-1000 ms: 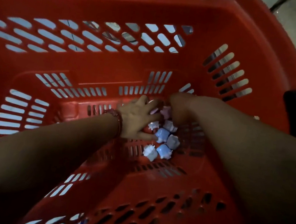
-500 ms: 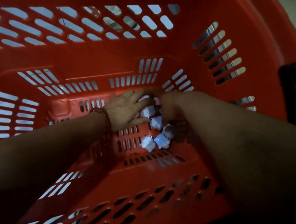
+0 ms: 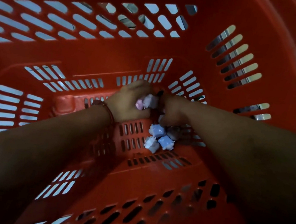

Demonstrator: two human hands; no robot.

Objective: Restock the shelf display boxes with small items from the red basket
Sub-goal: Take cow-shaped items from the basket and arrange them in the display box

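Both hands are deep in the red basket (image 3: 113, 56), gathering the small items off its slotted floor. The left hand (image 3: 127, 103) is cupped and closed around a few pale pink and white items (image 3: 147, 102), which show between its curled fingers. The right hand (image 3: 172, 111) is just beside it, touching or nearly so, bent down over the pile; whether it grips anything I cannot tell, since its fingers are hidden under the wrist. Four or so loose pieces (image 3: 159, 136) (bluish and white, too dim to identify) lie on the floor just below the hands. This looks like the collecting step; next would be scooping up those remaining pieces, then lifting both hands out toward the display boxes, which are not in view
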